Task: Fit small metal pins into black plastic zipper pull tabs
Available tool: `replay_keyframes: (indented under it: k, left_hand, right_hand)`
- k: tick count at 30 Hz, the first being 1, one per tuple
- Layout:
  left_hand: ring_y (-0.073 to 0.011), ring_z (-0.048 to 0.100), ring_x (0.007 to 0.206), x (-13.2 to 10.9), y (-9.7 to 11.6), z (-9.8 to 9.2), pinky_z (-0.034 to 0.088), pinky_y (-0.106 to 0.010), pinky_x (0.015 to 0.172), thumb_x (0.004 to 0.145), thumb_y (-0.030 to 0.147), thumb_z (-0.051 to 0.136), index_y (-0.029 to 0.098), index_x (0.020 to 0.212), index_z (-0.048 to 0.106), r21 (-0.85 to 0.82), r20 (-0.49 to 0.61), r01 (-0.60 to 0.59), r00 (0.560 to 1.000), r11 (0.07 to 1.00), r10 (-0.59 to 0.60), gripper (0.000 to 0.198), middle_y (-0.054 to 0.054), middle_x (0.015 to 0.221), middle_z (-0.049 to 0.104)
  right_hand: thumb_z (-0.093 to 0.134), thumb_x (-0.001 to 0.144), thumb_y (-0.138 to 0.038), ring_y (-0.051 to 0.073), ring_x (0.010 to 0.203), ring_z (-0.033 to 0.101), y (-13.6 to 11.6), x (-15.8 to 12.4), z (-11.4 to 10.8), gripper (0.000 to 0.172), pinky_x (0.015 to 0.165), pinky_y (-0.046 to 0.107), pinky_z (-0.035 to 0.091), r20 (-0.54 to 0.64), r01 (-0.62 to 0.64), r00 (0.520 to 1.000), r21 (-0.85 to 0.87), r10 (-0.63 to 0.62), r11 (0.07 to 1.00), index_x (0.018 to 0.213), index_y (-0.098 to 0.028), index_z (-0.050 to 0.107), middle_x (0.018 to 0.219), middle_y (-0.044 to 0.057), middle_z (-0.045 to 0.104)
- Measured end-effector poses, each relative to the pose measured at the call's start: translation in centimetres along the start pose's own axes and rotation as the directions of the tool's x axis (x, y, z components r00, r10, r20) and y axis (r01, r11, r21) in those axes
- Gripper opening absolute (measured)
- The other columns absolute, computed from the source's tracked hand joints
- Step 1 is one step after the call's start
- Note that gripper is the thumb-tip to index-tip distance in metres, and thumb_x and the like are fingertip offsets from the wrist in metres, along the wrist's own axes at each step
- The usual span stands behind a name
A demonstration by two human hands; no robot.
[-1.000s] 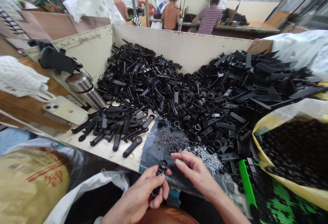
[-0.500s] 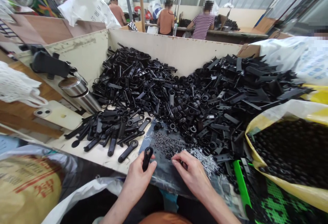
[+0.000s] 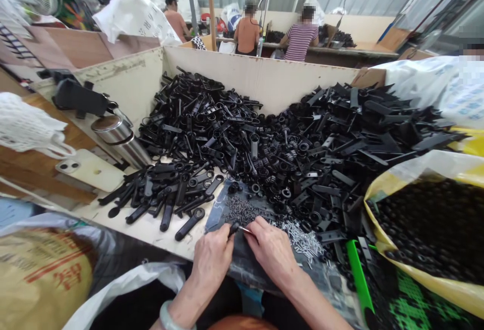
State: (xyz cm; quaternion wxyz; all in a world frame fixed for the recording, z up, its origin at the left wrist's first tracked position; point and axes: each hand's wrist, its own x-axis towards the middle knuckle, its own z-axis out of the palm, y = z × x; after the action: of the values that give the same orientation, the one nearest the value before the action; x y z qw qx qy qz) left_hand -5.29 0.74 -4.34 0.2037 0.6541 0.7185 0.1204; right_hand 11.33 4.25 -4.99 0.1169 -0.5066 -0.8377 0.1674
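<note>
My left hand [image 3: 214,252] is closed around a black plastic handle piece [image 3: 234,227], and only its end shows past my fingers. Opposite it, my right hand [image 3: 270,247] pinches a thin silver pin [image 3: 245,229], its tip pointing at the end of the black piece. Whether the two touch I cannot tell. Just beyond my hands lie a heap of small dark screws [image 3: 240,209] and, to the right, a scatter of silver pins [image 3: 302,239]. Left of my left hand, a black ring-ended handle [image 3: 190,224] rests at the front of a group of similar ones.
Behind rise large heaps of black plastic parts [image 3: 204,113]. A steel flask [image 3: 123,138] and a phone [image 3: 91,170] sit at the left. On the right are a yellow-edged sack [image 3: 381,179] and a green tray [image 3: 359,274]. Several people work at the back.
My left hand has turned over, knuckles up, bringing the black piece toward my right hand. My hands are closer together, and a silver pin now shows in my right fingers.
</note>
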Motion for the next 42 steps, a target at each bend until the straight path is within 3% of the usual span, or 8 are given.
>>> replay_keyframes:
  k: [8,15,22,25,28,33,37,42]
  left_hand:
    - [-0.031,0.073,0.077,-0.4,-1.3,0.1,0.036,-0.032,0.062,0.093,0.02,0.05,0.021,0.084,0.068,-0.131,-0.034,-0.022,0.999,0.991,0.018,0.019,-0.01,0.077,0.075]
    - [-0.0247,0.065,0.07,-0.9,-1.9,-0.3,0.039,-0.031,0.066,0.092,0.039,0.053,0.021,0.084,0.067,-0.44,-0.046,0.104,0.989,0.892,-0.138,0.024,-0.006,0.07,0.069]
    - [-0.0087,0.03,0.041,-2.0,-1.9,-0.9,0.02,-0.019,0.04,0.086,0.066,0.054,0.016,0.095,0.064,-0.77,0.195,0.342,0.93,0.539,-0.311,0.052,0.011,0.048,0.037]
    - [-0.0055,0.024,0.042,-2.3,-1.6,-1.4,0.014,-0.017,0.039,0.074,0.068,0.071,0.014,0.096,0.064,-0.872,0.341,0.424,0.884,0.243,-0.32,0.059,0.012,0.048,0.038]
    - [-0.0038,0.024,0.042,-2.6,-1.5,-1.6,0.013,-0.016,0.039,0.066,0.069,0.078,0.013,0.091,0.065,-0.892,0.387,0.437,0.871,0.115,-0.303,0.062,0.011,0.047,0.04]
    - [-0.0032,0.025,0.041,-3.0,-0.7,-1.6,0.014,-0.016,0.038,0.066,0.069,0.078,0.013,0.091,0.066,-0.883,0.424,0.463,0.859,0.08,-0.288,0.062,0.01,0.047,0.043]
    - [-0.0032,0.023,0.041,-3.2,0.6,-1.8,0.012,-0.016,0.039,0.068,0.066,0.078,0.015,0.087,0.063,-0.888,0.421,0.454,0.866,0.073,-0.268,0.056,0.011,0.046,0.042]
    - [-0.0021,0.017,0.039,-3.1,1.7,-2.0,0.009,-0.016,0.038,0.069,0.069,0.076,0.018,0.082,0.057,-0.887,0.425,0.452,0.88,0.098,-0.212,0.056,0.013,0.043,0.039]
  right_hand:
    - [0.061,0.094,-0.013,0.015,0.068,0.069,0.1,-0.2,0.1,0.013,0.059,0.023,0.041,-0.02,0.05,0.999,-0.026,-0.051,0.998,0.088,-0.022,0.069,0.086,0.001,0.069]
    - [0.056,0.098,-0.018,0.014,0.068,0.067,0.7,-2.2,-0.8,0.017,0.061,0.023,0.044,-0.08,0.073,0.995,0.191,-0.058,0.979,0.088,-0.024,0.068,0.08,-0.001,0.066]
    - [0.051,0.103,-0.027,0.016,0.074,0.068,1.0,-2.6,-0.1,0.019,0.067,0.024,0.048,-0.176,0.065,0.984,0.259,-0.019,0.964,0.094,-0.024,0.068,0.087,0.002,0.066]
    - [0.044,0.106,-0.031,0.016,0.071,0.068,0.7,-2.0,0.8,0.027,0.064,0.024,0.046,-0.19,0.097,0.979,0.141,-0.07,0.985,0.095,-0.023,0.068,0.086,0.003,0.067]
    - [0.041,0.107,-0.03,0.016,0.068,0.068,0.6,-1.5,1.4,0.032,0.061,0.023,0.043,-0.176,0.105,0.98,0.042,-0.096,0.994,0.094,-0.022,0.069,0.084,0.004,0.066]
    - [0.045,0.105,-0.029,0.016,0.067,0.065,-0.1,-1.3,0.4,0.029,0.06,0.023,0.043,-0.169,0.074,0.985,0.199,-0.04,0.977,0.093,-0.021,0.07,0.082,0.003,0.065]
    - [0.055,0.099,-0.033,0.015,0.064,0.06,-1.4,-1.5,-1.3,0.023,0.058,0.023,0.044,-0.119,-0.007,0.989,0.574,0.092,0.819,0.089,-0.022,0.073,0.076,0.001,0.064]
    - [0.058,0.097,-0.04,0.016,0.064,0.058,-2.4,-1.8,-2.4,0.029,0.057,0.024,0.044,-0.124,0.006,0.987,0.675,0.105,0.738,0.082,-0.021,0.075,0.074,0.002,0.064]
